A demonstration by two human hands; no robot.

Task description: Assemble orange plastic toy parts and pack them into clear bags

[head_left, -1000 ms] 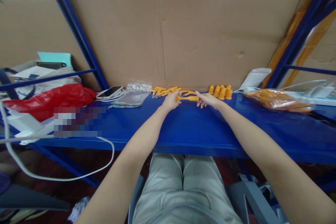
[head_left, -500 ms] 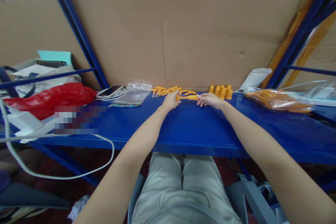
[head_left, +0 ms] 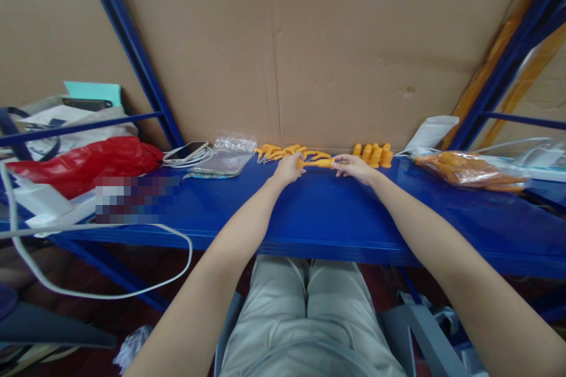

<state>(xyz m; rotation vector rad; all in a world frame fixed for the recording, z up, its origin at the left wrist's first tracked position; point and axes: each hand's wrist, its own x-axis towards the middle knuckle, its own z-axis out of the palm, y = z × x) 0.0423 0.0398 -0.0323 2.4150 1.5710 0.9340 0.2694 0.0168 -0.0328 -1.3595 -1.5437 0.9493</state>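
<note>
Over the far part of the blue shelf, a long orange plastic piece (head_left: 322, 162) stretches between my two hands. My left hand (head_left: 289, 169) is closed around its left end, the fingers partly hiding it. At the other end, my right hand (head_left: 354, 168) pinches the tip between thumb and fingers. Behind my left hand lies a heap of slim orange pieces (head_left: 270, 151) with small metal chains. Just beyond my right hand is a cluster of stubby orange pieces (head_left: 375, 156). Too little detail shows to tell exactly what the orange parts are.
The blue shelf (head_left: 327, 212) backs onto a cardboard sheet (head_left: 354, 53). To the left are clear plastic bags (head_left: 225, 159), a phone (head_left: 189, 152) on a coiled white cable, a red bag (head_left: 92, 162) and a power strip. A bag of orange parts (head_left: 469, 169) lies right.
Both hands stay nearly in place with the orange piece between them. My right hand's fingers have shifted very slightly; the view has moved a little.
</note>
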